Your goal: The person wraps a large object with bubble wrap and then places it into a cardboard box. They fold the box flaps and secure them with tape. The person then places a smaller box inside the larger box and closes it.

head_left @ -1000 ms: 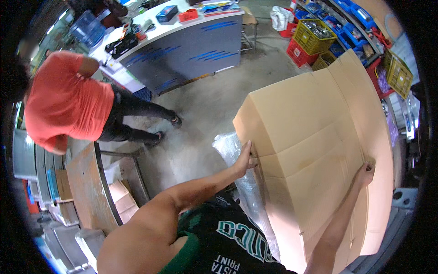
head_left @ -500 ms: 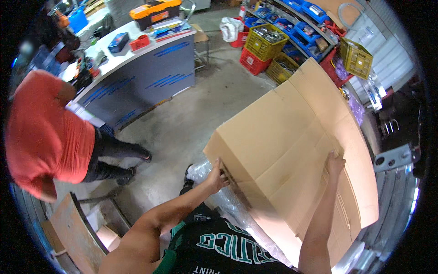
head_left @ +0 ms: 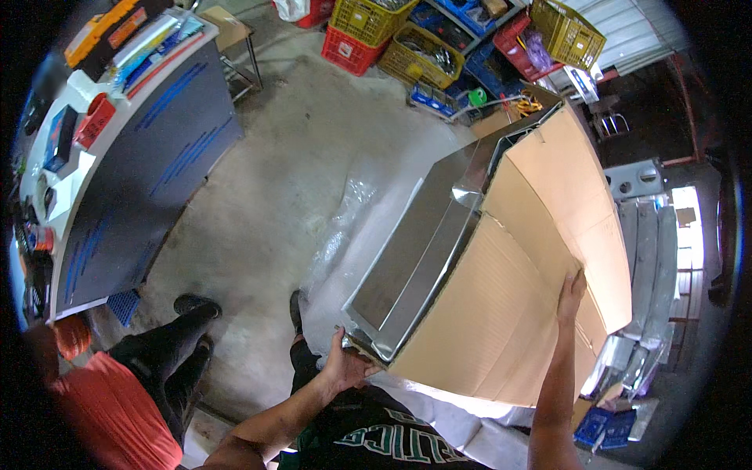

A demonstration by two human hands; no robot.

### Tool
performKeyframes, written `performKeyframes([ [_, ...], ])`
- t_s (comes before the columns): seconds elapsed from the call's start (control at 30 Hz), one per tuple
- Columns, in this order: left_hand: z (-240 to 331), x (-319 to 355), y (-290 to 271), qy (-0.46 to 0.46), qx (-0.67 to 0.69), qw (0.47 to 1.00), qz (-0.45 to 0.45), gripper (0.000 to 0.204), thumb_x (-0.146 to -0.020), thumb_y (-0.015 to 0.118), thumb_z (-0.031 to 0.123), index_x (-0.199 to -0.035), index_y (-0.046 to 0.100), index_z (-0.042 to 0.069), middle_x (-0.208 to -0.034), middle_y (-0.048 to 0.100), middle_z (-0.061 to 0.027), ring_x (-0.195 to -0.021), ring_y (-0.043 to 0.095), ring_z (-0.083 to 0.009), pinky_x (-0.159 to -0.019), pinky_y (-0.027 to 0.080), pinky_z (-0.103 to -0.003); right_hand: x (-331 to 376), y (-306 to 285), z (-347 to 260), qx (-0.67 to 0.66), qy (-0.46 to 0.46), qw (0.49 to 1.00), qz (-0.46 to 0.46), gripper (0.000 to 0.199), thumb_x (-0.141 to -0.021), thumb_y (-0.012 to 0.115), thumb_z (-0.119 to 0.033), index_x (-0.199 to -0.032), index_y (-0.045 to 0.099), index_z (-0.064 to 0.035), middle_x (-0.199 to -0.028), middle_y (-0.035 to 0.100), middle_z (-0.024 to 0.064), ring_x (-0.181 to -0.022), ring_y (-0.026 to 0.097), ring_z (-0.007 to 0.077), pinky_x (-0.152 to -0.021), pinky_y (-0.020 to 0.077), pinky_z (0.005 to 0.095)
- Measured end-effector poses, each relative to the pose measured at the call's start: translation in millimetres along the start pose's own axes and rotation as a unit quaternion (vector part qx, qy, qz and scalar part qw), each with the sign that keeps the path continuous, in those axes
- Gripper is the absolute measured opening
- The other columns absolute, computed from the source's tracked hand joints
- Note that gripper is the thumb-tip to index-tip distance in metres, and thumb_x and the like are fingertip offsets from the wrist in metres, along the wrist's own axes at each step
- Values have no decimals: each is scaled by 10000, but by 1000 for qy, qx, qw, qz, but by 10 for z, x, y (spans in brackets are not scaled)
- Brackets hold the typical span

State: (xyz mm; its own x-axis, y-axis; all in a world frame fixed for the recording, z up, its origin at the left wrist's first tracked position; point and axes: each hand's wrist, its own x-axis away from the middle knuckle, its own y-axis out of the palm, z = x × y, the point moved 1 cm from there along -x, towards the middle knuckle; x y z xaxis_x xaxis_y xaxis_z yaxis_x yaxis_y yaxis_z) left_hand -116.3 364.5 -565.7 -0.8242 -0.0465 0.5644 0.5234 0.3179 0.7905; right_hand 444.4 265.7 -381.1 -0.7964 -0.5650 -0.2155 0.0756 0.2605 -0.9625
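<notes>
A long shiny metal panel [head_left: 419,258], folded like a trough, is partly wrapped in a big sheet of brown cardboard [head_left: 517,274]. My left hand [head_left: 345,364] grips the near lower corner of the metal panel from below. My right hand [head_left: 572,291] lies flat with spread fingers on the cardboard's outer face, pressing it against the metal. The bundle is tilted, its far end pointing up and away toward the crates.
Crumpled clear plastic film [head_left: 345,219] lies on the concrete floor. A person in an orange shirt [head_left: 110,407] stands at lower left by a grey counter [head_left: 149,157] with tools. Yellow and red crates [head_left: 392,31] stand beyond. Metal parts [head_left: 650,235] are stacked at right.
The cardboard bundle has swung round, so the metal panel's open side now shows. My left hand has slid to its near corner. The person in orange now sits lower left.
</notes>
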Motion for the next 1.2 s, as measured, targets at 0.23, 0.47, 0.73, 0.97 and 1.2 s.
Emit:
performKeyframes([
  [0.23, 81, -124, -37, 16, 1, 999, 49, 918, -966, 325, 766, -1532, 402, 48, -1508, 515, -160, -1377, 502, -327, -1143, 388, -524, -29, -13, 106, -1, -1, 1000, -20, 681, -1082, 462, -416, -1571, 322, 36, -1620, 315, 244, -1506, 276, 386, -1249, 205, 441],
  [0.47, 170, -171, -107, -56, -21, 996, 63, 990, -894, 453, 804, -1534, 422, 49, -1536, 495, -173, -1368, 507, -348, -1166, 358, -516, -73, 44, 48, -76, 58, 995, -21, 670, -1056, 466, -330, -1579, 292, 50, -1613, 313, 248, -1522, 257, 367, -1253, 201, 432],
  [0.73, 251, -147, -117, -63, 1, 997, 45, 947, -901, 485, 769, -1534, 440, 66, -1529, 514, -156, -1391, 490, -344, -1167, 349, -548, 7, 30, -109, -54, 54, 997, -20, 703, -1068, 436, -389, -1585, 264, 54, -1628, 266, 265, -1522, 246, 394, -1253, 204, 447],
  [0.97, 234, -148, -157, -40, 32, 998, 27, 889, -922, 529, 706, -1514, 470, 45, -1535, 520, -148, -1394, 494, -338, -1208, 315, -514, -13, 51, -49, -34, 66, 997, -1, 687, -1074, 436, -411, -1591, 285, 15, -1614, 304, 252, -1502, 283, 394, -1239, 223, 461],
  [1.2, 202, -209, -165, -26, 23, 998, 47, 873, -916, 523, 711, -1514, 471, 78, -1519, 530, -149, -1381, 506, -360, -1199, 315, -548, -118, 140, 114, -25, 56, 998, -3, 691, -1069, 455, -429, -1575, 328, 24, -1616, 336, 256, -1510, 282, 383, -1236, 234, 460],
])
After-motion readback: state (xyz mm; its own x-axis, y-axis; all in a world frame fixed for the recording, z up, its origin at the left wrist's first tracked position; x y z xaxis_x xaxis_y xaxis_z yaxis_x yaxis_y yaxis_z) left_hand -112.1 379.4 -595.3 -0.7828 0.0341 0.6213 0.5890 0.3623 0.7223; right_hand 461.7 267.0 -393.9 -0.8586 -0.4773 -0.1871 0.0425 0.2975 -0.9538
